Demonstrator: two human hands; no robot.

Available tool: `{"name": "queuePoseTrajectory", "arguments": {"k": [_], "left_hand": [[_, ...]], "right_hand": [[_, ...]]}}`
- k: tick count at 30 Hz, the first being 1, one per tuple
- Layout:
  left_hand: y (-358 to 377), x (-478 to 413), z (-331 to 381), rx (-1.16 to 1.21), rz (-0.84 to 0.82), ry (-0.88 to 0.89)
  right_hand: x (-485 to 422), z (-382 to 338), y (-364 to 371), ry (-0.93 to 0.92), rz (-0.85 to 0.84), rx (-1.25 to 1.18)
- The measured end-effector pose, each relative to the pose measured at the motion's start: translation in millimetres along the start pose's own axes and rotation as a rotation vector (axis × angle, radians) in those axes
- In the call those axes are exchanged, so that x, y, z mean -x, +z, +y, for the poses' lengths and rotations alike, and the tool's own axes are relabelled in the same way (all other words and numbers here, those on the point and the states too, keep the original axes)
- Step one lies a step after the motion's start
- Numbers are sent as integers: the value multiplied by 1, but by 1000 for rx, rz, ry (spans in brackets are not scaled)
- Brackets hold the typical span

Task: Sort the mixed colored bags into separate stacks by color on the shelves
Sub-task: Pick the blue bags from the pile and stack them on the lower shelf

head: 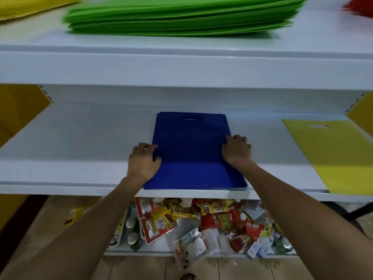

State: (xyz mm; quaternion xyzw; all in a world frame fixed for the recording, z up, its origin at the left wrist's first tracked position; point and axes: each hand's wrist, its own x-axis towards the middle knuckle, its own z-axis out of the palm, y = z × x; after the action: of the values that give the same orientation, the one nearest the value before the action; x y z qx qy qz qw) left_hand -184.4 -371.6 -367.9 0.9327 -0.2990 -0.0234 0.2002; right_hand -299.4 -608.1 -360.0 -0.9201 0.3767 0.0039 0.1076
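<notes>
Where the blue bags (191,150) lie, left hand (144,160) and right hand (236,150) grip their opposite edges.

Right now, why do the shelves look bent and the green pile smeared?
Head view: the wide-angle lens bows the shelf edges. The green stack and the yellow bag are streaked by motion blur. The blue bags, left hand and right hand at centre look sharper. The light is dim and bluish.
</notes>
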Motion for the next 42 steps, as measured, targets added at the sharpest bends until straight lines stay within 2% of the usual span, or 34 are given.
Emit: {"name": "queuePoseTrajectory", "arguments": {"k": [5, 10, 15, 20, 24, 29, 32, 38, 42], "left_hand": [[-21, 11, 6, 66, -47, -27], [-60, 61, 15, 98, 41, 12], [-127, 150, -4, 62, 137, -65], [-217, 236, -40, 25, 277, -192], [-302, 301, -76, -16, 419, -305], [-404, 382, -139, -115, 549, -529], [-437, 403, -171, -162, 629, -591], [-471, 387, -244, -161, 650, -559], [-507, 340, -284, -134, 635, -458]], "right_hand": [[22, 4, -26, -18, -3, -121], [72, 6, -62, -92, 75, -130], [157, -40, -101, -261, 68, -208], [233, -129, -145, -559, 78, -237], [280, -231, -182, -752, 63, -317], [359, -370, -196, -1036, 55, -438], [384, -431, -198, -1175, 82, -427], [382, -529, -188, -1236, 92, -444], [353, -575, -197, -1142, 180, -404]]}}
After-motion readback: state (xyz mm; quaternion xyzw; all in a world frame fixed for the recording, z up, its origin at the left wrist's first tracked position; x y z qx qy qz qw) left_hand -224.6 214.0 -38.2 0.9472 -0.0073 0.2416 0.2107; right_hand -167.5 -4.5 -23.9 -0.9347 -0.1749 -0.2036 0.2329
